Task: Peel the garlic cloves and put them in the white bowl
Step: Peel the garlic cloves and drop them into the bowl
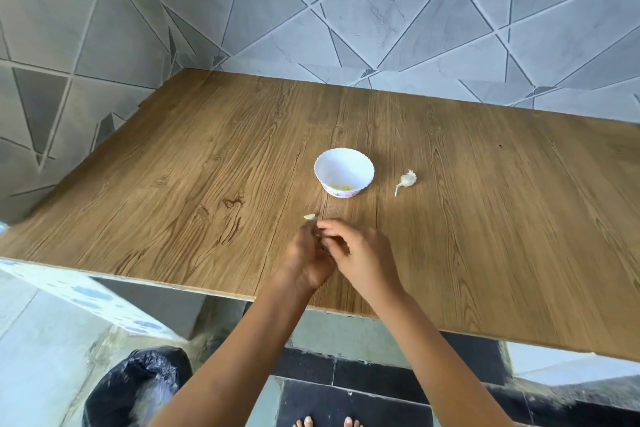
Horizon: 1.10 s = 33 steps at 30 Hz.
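Setting: a wood-grain countertop (207, 156) set into a corner of grey tiled walls (381, 10) with a pattern of triangles.
Bowl: the white bowl (344, 172) with a scalloped rim stands near the middle of the counter; a few yellowish peeled cloves (340, 187) lie in its bottom.
Garlic bulb: the rest of the garlic head (406, 181), with its stem, lies just right of the bowl, apart from it.
Loose clove: one small garlic clove (309, 217) rests on the counter just beyond the fingertips.
Left hand: the left hand (309, 255) is curled, fingers drawn together; whatever it pinches is hidden.
Right hand: the right hand (356, 253) meets the left, fingers bent over the same spot; its hold cannot be made out.
Floor: a bin with a black bag (138, 388) stands below left; bare toes (325, 422) show at the bottom edge.
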Motion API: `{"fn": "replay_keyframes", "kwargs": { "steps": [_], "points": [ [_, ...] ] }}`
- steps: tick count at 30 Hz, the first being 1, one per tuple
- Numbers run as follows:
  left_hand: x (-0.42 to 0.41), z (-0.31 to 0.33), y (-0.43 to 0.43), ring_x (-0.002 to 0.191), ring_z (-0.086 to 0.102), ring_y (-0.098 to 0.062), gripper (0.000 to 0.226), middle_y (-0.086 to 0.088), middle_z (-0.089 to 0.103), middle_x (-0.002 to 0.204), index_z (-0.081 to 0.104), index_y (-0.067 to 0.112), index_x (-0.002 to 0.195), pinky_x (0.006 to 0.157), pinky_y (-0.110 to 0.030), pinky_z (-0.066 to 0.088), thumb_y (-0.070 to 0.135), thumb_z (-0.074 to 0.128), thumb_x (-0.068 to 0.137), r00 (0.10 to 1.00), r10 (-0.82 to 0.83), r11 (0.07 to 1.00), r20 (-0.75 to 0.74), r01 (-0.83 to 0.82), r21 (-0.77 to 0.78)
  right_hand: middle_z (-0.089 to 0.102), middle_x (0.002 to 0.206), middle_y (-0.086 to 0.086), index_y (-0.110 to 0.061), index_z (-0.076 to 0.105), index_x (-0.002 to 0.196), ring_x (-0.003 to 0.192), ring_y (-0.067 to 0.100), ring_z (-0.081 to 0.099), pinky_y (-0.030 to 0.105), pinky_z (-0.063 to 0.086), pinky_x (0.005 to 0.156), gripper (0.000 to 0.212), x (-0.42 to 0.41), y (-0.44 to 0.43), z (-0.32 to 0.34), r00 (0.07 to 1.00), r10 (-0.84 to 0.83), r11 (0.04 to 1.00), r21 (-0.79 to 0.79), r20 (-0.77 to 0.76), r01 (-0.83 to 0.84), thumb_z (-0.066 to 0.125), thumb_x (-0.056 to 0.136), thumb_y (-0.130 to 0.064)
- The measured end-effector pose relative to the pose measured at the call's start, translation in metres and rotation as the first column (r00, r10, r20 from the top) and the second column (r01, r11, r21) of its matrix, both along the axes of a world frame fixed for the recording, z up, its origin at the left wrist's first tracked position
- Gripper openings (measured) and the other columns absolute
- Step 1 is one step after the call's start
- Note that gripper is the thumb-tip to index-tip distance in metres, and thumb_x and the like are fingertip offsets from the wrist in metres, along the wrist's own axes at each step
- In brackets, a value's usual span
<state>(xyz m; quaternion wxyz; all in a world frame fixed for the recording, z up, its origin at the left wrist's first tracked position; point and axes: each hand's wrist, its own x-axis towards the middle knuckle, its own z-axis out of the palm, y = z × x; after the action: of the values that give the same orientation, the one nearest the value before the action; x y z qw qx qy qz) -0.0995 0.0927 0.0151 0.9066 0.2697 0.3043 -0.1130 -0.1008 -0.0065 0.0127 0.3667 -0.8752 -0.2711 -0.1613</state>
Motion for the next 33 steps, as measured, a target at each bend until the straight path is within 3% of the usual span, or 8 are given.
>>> {"fn": "replay_keyframes", "kwargs": {
  "steps": [3, 6, 11, 16, 21, 26, 30, 33],
  "points": [
    [0.001, -0.003, 0.005, 0.073, 0.055, -0.02, 0.048, -0.01, 0.056, 0.077, 0.062, 0.0, 0.079, 0.073, -0.027, 0.047, 0.027, 0.029, 0.101, 1.0, -0.01, 1.0, -0.009, 0.01, -0.012, 0.073, 0.079, -0.004, -0.022, 0.075, 0.093, 0.062, 0.016, 0.067, 0.022, 0.051, 0.052, 0.024, -0.001, 0.003, 0.0, 0.995, 0.018, 0.997, -0.074, 0.101, -0.011, 0.063, 0.074, -0.013],
    [0.002, -0.004, 0.005, 0.072, 0.051, -0.018, 0.059, -0.011, 0.054, 0.079, 0.07, -0.002, 0.069, 0.074, -0.024, 0.042, 0.025, 0.029, 0.101, 1.0, 0.028, 0.999, -0.011, -0.028, -0.016, 0.073, 0.08, -0.004, -0.017, 0.075, 0.085, 0.063, 0.015, 0.067, 0.02, 0.049, 0.05, 0.022, 0.001, 0.004, 0.0, 0.986, 0.052, 0.997, -0.066, 0.157, -0.042, 0.064, 0.07, -0.006],
    [-0.002, 0.001, 0.003, 0.079, 0.057, -0.021, 0.048, -0.012, 0.06, 0.082, 0.065, -0.001, 0.082, 0.078, -0.027, 0.046, 0.024, 0.029, 0.101, 0.999, 0.027, 1.0, -0.028, -0.026, 0.011, 0.068, 0.07, -0.005, -0.019, 0.07, 0.073, 0.056, 0.014, 0.063, 0.019, 0.041, 0.043, 0.018, 0.004, 0.004, -0.004, 0.972, -0.017, 0.986, -0.158, 0.234, 0.055, 0.056, 0.08, -0.026],
    [-0.004, 0.005, 0.0, 0.052, 0.06, -0.017, 0.066, -0.011, 0.062, 0.058, 0.067, -0.001, 0.051, 0.056, -0.024, 0.052, 0.021, 0.03, 0.101, 0.998, 0.057, 0.998, 0.0, -0.057, 0.005, 0.071, 0.09, -0.007, -0.018, 0.072, 0.086, 0.071, 0.011, 0.066, 0.021, 0.05, 0.054, 0.015, 0.001, -0.008, -0.001, 0.992, -0.011, 0.999, -0.042, 0.127, 0.016, 0.058, 0.084, -0.022],
    [-0.007, 0.005, 0.001, 0.082, 0.059, -0.025, 0.043, -0.018, 0.062, 0.083, 0.062, -0.006, 0.084, 0.079, -0.031, 0.05, 0.022, 0.033, 0.101, 0.998, 0.057, 0.998, -0.008, -0.057, -0.017, 0.071, 0.084, -0.006, -0.012, 0.072, 0.09, 0.066, 0.004, 0.061, 0.023, 0.052, 0.058, 0.013, 0.0, -0.048, -0.01, 0.998, -0.054, 0.996, 0.07, 0.04, 0.051, 0.066, 0.081, -0.005],
    [-0.009, 0.0, -0.001, 0.084, 0.06, -0.026, 0.043, -0.018, 0.063, 0.084, 0.061, -0.006, 0.086, 0.082, -0.031, 0.049, 0.022, 0.032, 0.101, 0.997, 0.076, 0.997, -0.011, -0.076, -0.026, 0.071, 0.105, 0.008, -0.005, 0.068, 0.11, 0.091, 0.021, 0.069, 0.04, 0.059, 0.072, 0.026, -0.004, -0.078, -0.043, 0.988, -0.15, 0.968, -0.206, -0.023, 0.142, 0.067, 0.085, -0.014],
    [-0.009, -0.002, -0.001, 0.085, 0.06, -0.026, 0.042, -0.017, 0.066, 0.076, 0.062, -0.005, 0.086, 0.084, -0.032, 0.048, 0.021, 0.032, 0.101, 0.998, 0.067, 0.998, -0.017, -0.067, -0.013, 0.052, 0.136, 0.015, 0.0, 0.055, 0.127, 0.125, 0.028, 0.051, 0.044, 0.047, 0.098, 0.043, -0.014, -0.065, -0.057, 0.97, -0.171, 0.929, -0.357, -0.172, 0.101, 0.056, 0.093, -0.026],
    [-0.008, 0.0, 0.0, 0.086, 0.059, -0.026, 0.042, -0.017, 0.063, 0.084, 0.06, -0.005, 0.086, 0.084, -0.032, 0.048, 0.02, 0.03, 0.101, 0.997, 0.079, 0.997, 0.0, -0.079, -0.011, 0.055, 0.134, 0.012, -0.004, 0.059, 0.124, 0.121, 0.025, 0.055, 0.037, 0.05, 0.091, 0.045, -0.027, -0.048, -0.054, 0.98, -0.137, 0.922, -0.38, -0.141, 0.075, 0.042, 0.095, -0.033]
  ]
}}
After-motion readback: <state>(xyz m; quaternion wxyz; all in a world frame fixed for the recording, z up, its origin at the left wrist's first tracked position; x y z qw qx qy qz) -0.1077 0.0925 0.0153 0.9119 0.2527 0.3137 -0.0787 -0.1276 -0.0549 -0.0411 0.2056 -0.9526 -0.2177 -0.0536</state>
